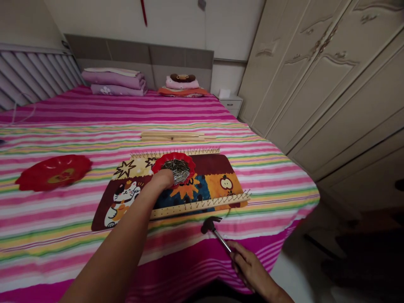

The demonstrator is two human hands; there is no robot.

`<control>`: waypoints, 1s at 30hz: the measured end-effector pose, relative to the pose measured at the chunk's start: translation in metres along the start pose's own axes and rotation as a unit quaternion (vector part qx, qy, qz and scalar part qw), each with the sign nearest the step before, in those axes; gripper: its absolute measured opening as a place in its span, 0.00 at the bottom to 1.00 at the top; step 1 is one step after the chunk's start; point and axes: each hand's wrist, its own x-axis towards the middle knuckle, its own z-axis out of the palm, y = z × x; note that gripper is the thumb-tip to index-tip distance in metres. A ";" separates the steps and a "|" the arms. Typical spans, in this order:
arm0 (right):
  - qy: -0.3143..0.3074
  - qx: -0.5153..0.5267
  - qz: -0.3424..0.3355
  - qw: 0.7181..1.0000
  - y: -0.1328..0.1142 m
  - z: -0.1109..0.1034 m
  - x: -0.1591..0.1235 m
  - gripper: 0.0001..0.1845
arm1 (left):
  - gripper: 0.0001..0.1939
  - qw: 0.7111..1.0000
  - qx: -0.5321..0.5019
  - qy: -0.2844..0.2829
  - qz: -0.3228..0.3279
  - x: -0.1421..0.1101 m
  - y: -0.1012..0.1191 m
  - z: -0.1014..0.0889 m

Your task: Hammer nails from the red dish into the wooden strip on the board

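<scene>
My left hand (166, 178) reaches into a red scalloped bowl heaped with nails (179, 170); its fingers are hidden from me, so whether they grip any is unclear. The red bowl (192, 161) stands on a patterned mat (105, 198) with a cat picture. In my right hand (248, 265) is a claw hammer (222, 241), its head pointing away over the bed. Along the mat's near edge lies a wooden strip (202, 205); nails stick up from its right part, while bare holes show at its left. Behind the bowl, another strip (139, 156) carries a row of nails.
Several plain wooden strips (172, 136) lie beyond the mat on the striped bed (94, 134). A red plate (55, 172) is at the left. Folded bedding (115, 82) sits by the headboard (132, 52). Tall wardrobes (318, 80) line the right side.
</scene>
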 end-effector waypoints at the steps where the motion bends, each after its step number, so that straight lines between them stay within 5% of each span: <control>1: -0.001 0.000 0.000 1.000 0.002 0.000 0.001 0.28 | 0.10 1.000 0.011 -0.014 -0.002 -0.004 -0.001 -0.005; 5: 0.013 0.000 -0.016 1.000 0.006 0.000 0.002 0.26 | 0.02 0.997 -0.056 -0.055 -0.026 -0.026 -0.010 -0.026; 9: 0.020 -0.003 -0.020 1.000 0.004 0.001 0.000 0.24 | 0.16 0.953 -0.272 -0.117 -0.071 -0.057 -0.019 -0.034; 13: 0.017 -0.011 -0.026 0.999 0.000 0.001 -0.002 0.24 | 0.20 0.924 -0.347 -0.142 -0.076 -0.087 -0.019 -0.026; 24: 0.021 -0.022 -0.025 0.999 -0.001 0.000 -0.003 0.25 | 0.15 0.938 -0.344 -0.003 -0.041 -0.109 -0.014 0.024; 30: 0.025 -0.020 -0.022 0.999 -0.003 0.000 -0.005 0.25 | 0.11 0.961 -0.273 0.022 -0.040 -0.113 -0.016 0.031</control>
